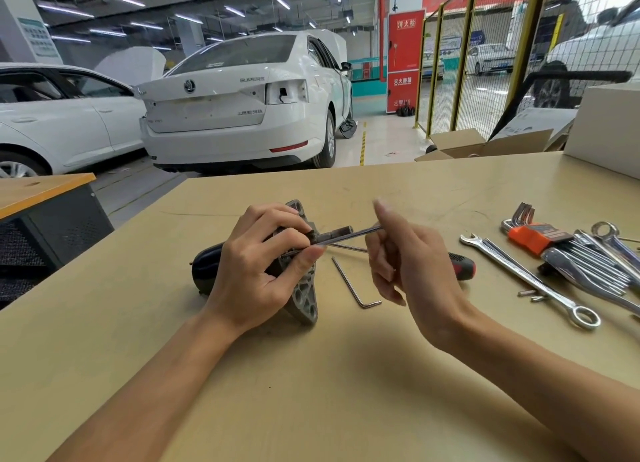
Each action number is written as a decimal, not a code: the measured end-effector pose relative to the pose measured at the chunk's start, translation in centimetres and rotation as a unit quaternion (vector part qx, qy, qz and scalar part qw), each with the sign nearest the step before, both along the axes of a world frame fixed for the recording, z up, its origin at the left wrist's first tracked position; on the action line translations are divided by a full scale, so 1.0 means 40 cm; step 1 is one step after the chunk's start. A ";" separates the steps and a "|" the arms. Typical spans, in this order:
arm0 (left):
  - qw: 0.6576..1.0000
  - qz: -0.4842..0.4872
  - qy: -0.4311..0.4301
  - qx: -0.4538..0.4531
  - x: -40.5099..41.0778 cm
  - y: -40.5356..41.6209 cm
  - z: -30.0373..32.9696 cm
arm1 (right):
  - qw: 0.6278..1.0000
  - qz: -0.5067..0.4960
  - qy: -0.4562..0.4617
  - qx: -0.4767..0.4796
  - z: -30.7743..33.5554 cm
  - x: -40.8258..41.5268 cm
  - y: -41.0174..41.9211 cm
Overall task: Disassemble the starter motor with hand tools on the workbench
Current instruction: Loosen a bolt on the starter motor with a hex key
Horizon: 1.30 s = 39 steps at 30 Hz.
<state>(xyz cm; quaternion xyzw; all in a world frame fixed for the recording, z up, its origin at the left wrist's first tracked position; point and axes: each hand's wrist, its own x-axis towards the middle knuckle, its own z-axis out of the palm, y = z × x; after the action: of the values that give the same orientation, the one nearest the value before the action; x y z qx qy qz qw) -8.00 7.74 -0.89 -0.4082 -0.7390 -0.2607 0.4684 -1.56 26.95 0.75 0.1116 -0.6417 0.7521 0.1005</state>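
Note:
The starter motor (207, 264) lies mid-bench, its black body pointing left and its grey cast bracket (304, 298) standing on edge. My left hand (263, 264) grips it from above, thumb and fingertips closed where a long thin bolt (346, 235) enters the housing. The bolt slants up to the right and its far end disappears at my right hand (408, 264). That hand has one digit raised and blurred and the others loosely curled; whether it pinches the bolt is hidden. A second thin bolt (349, 247) lies on the bench behind it.
An L-shaped hex key (349, 283) lies between my hands. A red-and-black screwdriver handle (462, 265) shows behind my right hand. Further right are a combination wrench (530, 278), small pins (530, 293), an orange hex key set (533, 234) and several wrenches (595, 264). Cardboard boxes (485, 146) stand at the bench's far edge.

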 end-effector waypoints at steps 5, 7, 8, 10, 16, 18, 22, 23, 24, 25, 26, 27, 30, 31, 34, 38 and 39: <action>1.000 0.002 -0.002 -0.002 -0.001 0.001 -0.001 | 0.995 -0.044 0.076 0.055 -0.004 0.003 -0.003; 1.000 0.002 -0.001 0.001 -0.001 0.000 -0.001 | 0.982 -0.075 0.136 0.107 -0.007 0.007 -0.009; 1.000 0.000 -0.001 0.002 -0.001 0.000 0.000 | 0.976 -0.086 0.157 0.121 -0.008 0.010 -0.012; 1.000 -0.004 0.000 0.005 0.001 0.001 0.001 | 0.969 -0.095 0.181 0.140 -0.008 0.016 -0.015; 1.000 -0.002 -0.003 0.005 0.002 0.001 0.002 | 0.968 -0.091 0.179 0.152 -0.007 0.021 -0.016; 1.000 -0.003 -0.001 0.005 0.001 0.001 0.000 | 0.970 -0.083 0.175 0.147 -0.010 0.021 -0.016; 1.000 -0.005 -0.002 0.004 -0.001 0.000 -0.001 | 0.977 -0.084 0.155 0.121 -0.014 0.011 -0.007; 1.000 -0.005 -0.003 0.004 -0.001 0.001 -0.001 | 0.977 -0.088 0.154 0.120 -0.014 0.008 -0.005; 1.000 -0.004 -0.004 0.004 0.000 0.001 -0.001 | 0.977 -0.092 0.152 0.121 -0.014 0.007 -0.004; 1.000 -0.004 -0.004 0.005 0.000 0.002 -0.001 | 0.976 -0.095 0.151 0.123 -0.014 0.006 -0.003; 1.000 -0.003 -0.005 0.006 0.001 0.002 -0.001 | 0.976 -0.096 0.150 0.127 -0.015 0.006 -0.004; 1.000 -0.003 -0.004 0.008 0.002 0.002 0.000 | 0.975 -0.097 0.150 0.132 -0.016 0.007 -0.005; 1.000 -0.006 -0.005 0.010 0.004 0.002 0.001 | 0.972 -0.087 0.161 0.149 -0.019 0.011 -0.009; 1.000 -0.008 -0.006 0.010 0.005 0.002 0.002 | 0.971 -0.083 0.166 0.150 -0.019 0.011 -0.010; 1.000 -0.009 -0.006 0.009 0.005 0.003 0.003 | 0.969 -0.080 0.175 0.152 -0.020 0.010 -0.008; 1.000 -0.011 0.000 0.012 0.002 0.002 0.001 | 0.976 -0.078 0.161 0.126 -0.017 0.006 -0.010; 1.000 -0.012 -0.001 0.014 0.001 0.001 0.000 | 0.980 -0.076 0.147 0.110 -0.016 0.005 -0.010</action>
<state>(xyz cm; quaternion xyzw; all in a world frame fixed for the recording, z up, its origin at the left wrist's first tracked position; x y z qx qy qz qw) -7.97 7.79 -0.88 -0.4099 -0.7311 -0.2766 0.4701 -1.36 26.56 0.13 0.1820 -0.7051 0.6429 0.2373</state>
